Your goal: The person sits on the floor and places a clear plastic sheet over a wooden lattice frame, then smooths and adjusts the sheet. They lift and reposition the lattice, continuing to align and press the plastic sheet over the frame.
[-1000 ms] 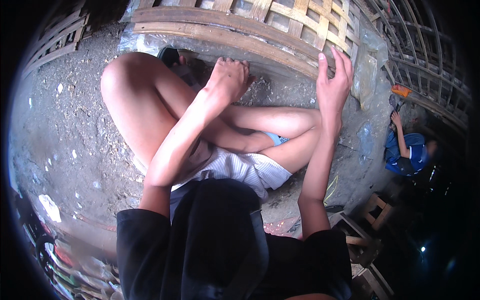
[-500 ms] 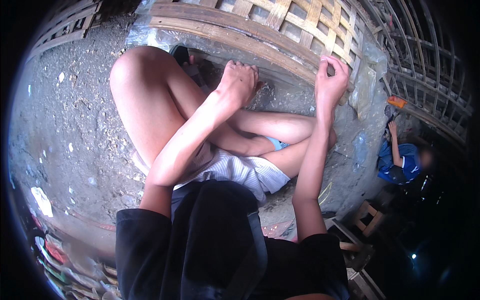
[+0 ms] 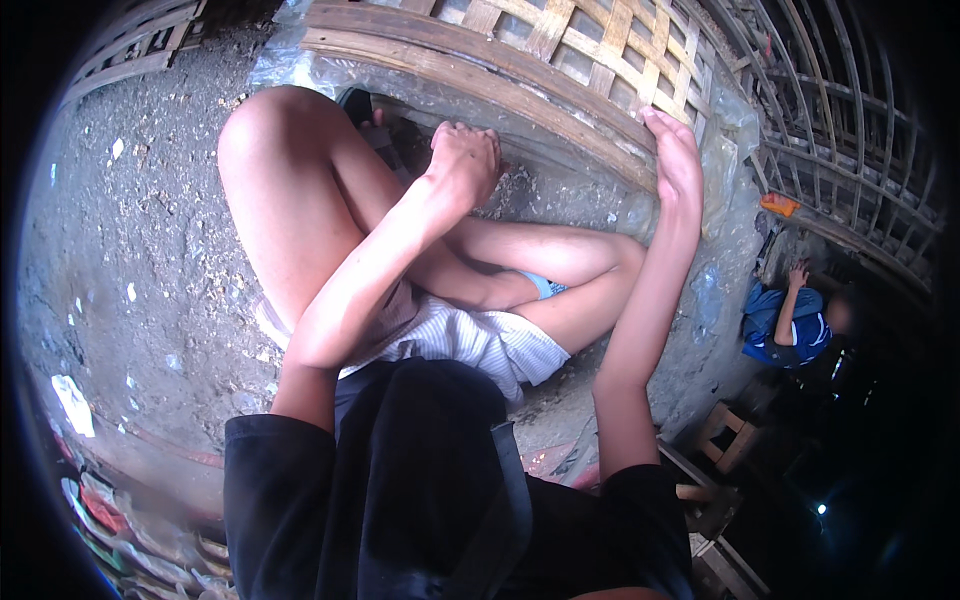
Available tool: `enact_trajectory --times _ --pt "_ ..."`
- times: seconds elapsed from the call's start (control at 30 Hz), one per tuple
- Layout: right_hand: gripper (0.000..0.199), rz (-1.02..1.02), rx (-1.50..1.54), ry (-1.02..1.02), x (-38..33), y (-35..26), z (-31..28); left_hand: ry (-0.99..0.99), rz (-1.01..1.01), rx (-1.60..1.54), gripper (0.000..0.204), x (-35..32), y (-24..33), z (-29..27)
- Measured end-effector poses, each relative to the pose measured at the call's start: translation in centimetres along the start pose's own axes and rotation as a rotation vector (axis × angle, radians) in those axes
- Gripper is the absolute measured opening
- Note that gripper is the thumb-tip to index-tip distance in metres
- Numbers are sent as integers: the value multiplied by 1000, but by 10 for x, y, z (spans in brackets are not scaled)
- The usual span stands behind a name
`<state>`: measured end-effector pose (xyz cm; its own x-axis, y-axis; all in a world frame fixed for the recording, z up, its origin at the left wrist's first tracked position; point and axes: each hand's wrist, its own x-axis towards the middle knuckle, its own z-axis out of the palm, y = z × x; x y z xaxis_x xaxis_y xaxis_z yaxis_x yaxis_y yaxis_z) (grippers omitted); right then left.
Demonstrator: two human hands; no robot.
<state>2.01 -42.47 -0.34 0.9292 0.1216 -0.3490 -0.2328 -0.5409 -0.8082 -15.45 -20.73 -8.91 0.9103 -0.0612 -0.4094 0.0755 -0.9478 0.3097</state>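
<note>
A woven bamboo lattice panel (image 3: 580,50) with long wooden slats (image 3: 480,65) along its near edge lies in front of my crossed legs. My left hand (image 3: 465,165) is closed just short of these slats, knuckles up, above the ground by my shin. Its fingertips are hidden, so I cannot make out what it holds, if anything. At the panel's right corner is my right hand (image 3: 677,155), its fingers stretched out and bent over toward the lattice. Those fingertips reach the end of the slats, and nothing shows in the hand.
Clear plastic sheeting (image 3: 735,130) sticks out from beneath the panel. Curved bamboo frames (image 3: 850,110) stand at the far right, near an orange object (image 3: 779,204). Another person in blue (image 3: 795,325) sits there. A small wooden stool (image 3: 727,437) stands lower right.
My right hand has shifted slightly right and its fingers have straightened from a curled pinch. My left hand has moved a little left. The other person's hand has shifted.
</note>
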Motion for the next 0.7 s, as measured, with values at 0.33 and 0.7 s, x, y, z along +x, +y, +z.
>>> enact_trajectory --times 0.33,0.7 --pt "30 -168 -299 335 -44 1 3 -18 -16 19 58 -3 1 -5" --pt "33 -62 -977 270 -20 -47 40 -53 -20 10 59 -2 -1 -6"
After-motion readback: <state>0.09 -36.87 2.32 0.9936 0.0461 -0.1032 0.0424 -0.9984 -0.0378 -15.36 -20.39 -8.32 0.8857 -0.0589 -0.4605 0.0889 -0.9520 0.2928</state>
